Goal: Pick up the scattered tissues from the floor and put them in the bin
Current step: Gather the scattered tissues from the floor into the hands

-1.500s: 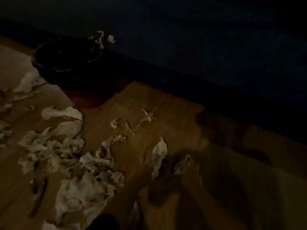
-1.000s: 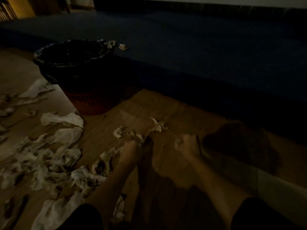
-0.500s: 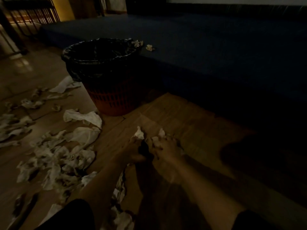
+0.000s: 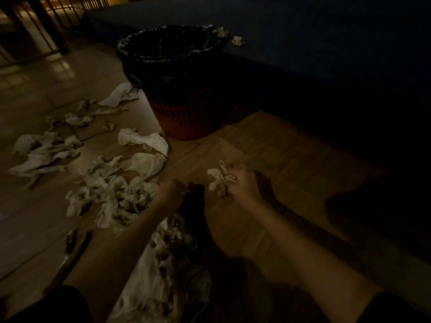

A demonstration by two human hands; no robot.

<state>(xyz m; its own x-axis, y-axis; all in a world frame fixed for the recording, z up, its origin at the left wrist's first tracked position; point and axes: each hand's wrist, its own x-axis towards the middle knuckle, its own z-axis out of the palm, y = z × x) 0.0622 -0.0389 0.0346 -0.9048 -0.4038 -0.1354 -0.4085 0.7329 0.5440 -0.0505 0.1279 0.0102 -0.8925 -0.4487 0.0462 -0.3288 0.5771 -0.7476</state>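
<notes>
The scene is dim. Several crumpled white tissues point(image 4: 121, 190) lie scattered over the wooden floor at left and centre. A red bin point(image 4: 177, 89) with a black liner stands behind them, next to a dark blue mattress. My right hand point(image 4: 240, 183) is closed around a bunch of white tissues point(image 4: 218, 177), low over the floor. To its left, my left hand point(image 4: 173, 191) hovers by the tissue pile with curled fingers; whether it holds anything is too dark to tell.
The dark blue mattress point(image 4: 326, 43) fills the right and back, with two small tissue wads point(image 4: 238, 40) lying on it near the bin. More tissues point(image 4: 163, 276) lie between my arms. Railings point(image 4: 58, 10) stand at the far left.
The view has swung left and down toward the bin. My hands, close together half a second ago, have parted; the right one keeps the gathered tissues, the left has shifted toward the pile.
</notes>
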